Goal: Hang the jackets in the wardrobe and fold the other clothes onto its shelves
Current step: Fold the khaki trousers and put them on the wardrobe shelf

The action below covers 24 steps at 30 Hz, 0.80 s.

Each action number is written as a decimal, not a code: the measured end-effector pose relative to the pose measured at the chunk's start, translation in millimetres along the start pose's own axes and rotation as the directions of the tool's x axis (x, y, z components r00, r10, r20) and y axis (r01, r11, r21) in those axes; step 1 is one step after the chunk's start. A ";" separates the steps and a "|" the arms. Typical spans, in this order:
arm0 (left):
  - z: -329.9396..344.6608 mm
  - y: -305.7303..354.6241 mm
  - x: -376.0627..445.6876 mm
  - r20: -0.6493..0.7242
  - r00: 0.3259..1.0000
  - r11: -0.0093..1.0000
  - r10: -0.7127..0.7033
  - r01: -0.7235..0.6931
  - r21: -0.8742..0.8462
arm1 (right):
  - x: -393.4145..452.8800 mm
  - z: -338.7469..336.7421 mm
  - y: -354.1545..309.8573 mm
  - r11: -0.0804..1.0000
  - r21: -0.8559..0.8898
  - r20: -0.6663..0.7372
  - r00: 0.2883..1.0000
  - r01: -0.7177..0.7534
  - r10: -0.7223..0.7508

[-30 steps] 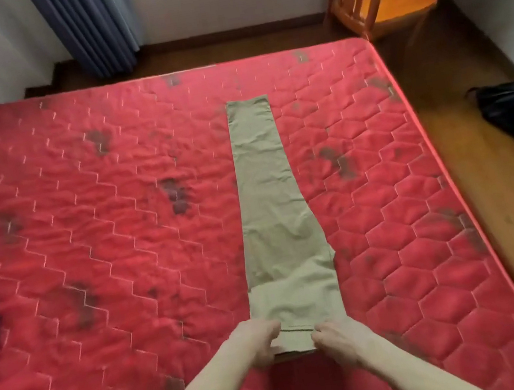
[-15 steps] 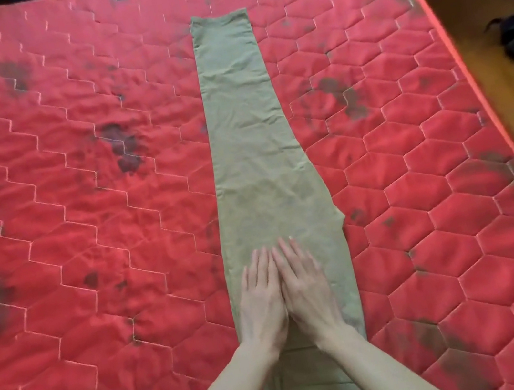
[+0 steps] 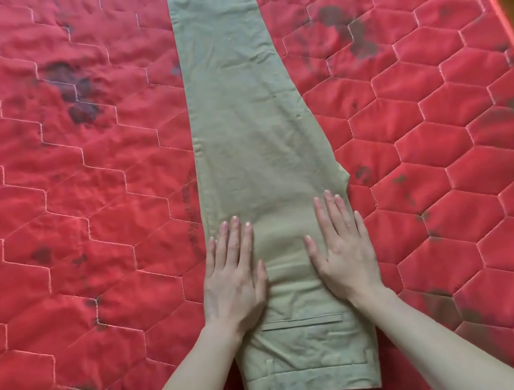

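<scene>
Trousers (image 3: pixel 261 146) lie flat and lengthwise on the red mattress (image 3: pixel 62 200), folded leg on leg, with the waistband near the person and the legs running away beyond the fingertips. The left hand (image 3: pixel 233 277) and the right hand (image 3: pixel 343 248) both rest on the seat part with straight fingers, palms down, pinching nothing; the left one sits at the left edge of the cloth, partly over the mattress, and the right one just inside the right edge. The risk I see is that pushing outward may drag the upper layer off the lower one, so the edges no longer match and the fold becomes crooked. The soft quilted mattress gives under the palms, so wrinkles may stay. Its dark stains (image 3: pixel 71 89), well to the left of the left hand, could perhaps mark the cloth.
</scene>
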<state>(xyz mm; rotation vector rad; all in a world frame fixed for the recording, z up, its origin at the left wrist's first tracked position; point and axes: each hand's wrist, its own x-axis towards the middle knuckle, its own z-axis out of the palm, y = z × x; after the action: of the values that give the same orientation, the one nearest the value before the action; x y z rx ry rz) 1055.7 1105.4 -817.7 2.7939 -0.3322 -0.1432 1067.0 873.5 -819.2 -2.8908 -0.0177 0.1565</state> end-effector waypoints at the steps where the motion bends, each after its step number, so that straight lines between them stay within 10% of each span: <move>1: -1.2 0.9 0.0 0.014 1.000 1.000 0.000 -0.001 0.013 | -0.4 -1.2 2.7 1.000 -0.004 0.024 1.000 0.017 -0.017; 6: -18.1 -10.4 -7.2 0.177 0.935 0.945 0.306 -0.321 0.065 | -5.4 -18.2 14.5 0.970 -0.074 0.123 0.968 0.230 -0.220; 10: -31.8 -38.2 -30.2 0.433 0.514 0.606 0.740 -0.790 -0.099 | -39.6 -24.0 41.7 0.679 -0.058 0.288 0.664 0.732 -0.690; 18: -35.6 -59.0 -38.7 0.516 0.372 0.487 0.772 -0.867 -0.103 | -57.7 -34.5 74.0 0.388 0.095 0.469 0.302 0.917 -0.830; 24: -26.4 -54.4 -56.0 0.391 0.544 0.586 0.743 -0.810 0.015 | -16.4 -45.3 83.3 0.231 0.152 0.484 0.131 0.961 -0.865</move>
<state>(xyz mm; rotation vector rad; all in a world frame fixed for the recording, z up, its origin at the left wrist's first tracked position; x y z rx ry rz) 1016.7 1177.2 -807.3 2.4697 -1.7376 -0.3997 1055.5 781.3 -794.1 -2.2693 -1.9993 0.6366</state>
